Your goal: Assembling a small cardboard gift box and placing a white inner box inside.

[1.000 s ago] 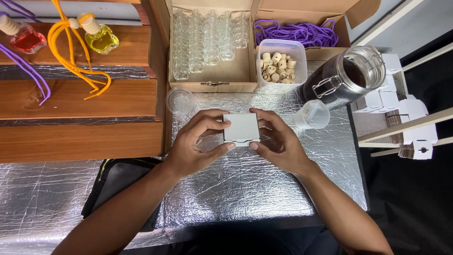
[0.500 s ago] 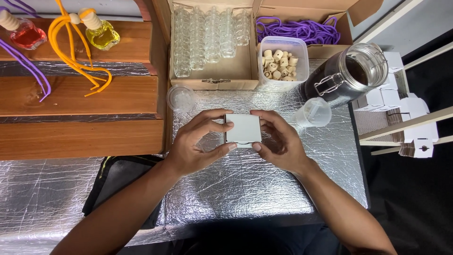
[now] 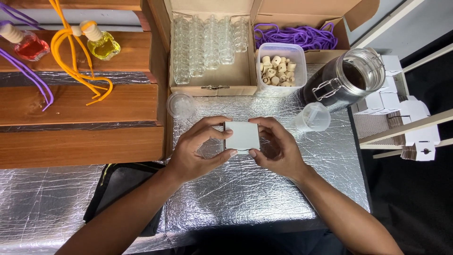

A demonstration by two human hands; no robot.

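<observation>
A small white square box (image 3: 242,136) is held between both hands just above the silver foil table top (image 3: 245,193). My left hand (image 3: 198,151) grips its left side, thumb under the lower edge and fingers curled over the top. My right hand (image 3: 278,148) grips the right side the same way. The box's flat white face points up at the camera.
Behind the hands stand a carton of empty glass bottles (image 3: 207,42), a tub of wooden caps (image 3: 278,68), a box of purple cords (image 3: 297,35) and a dark-filled glass jar (image 3: 347,78). Two clear plastic cups (image 3: 314,117) (image 3: 180,104), wooden steps (image 3: 80,108) with filled bottles, white folded boxes (image 3: 401,108).
The hands and the white box have stayed in nearly the same place; the fingers have shifted slightly around the box's edges.
</observation>
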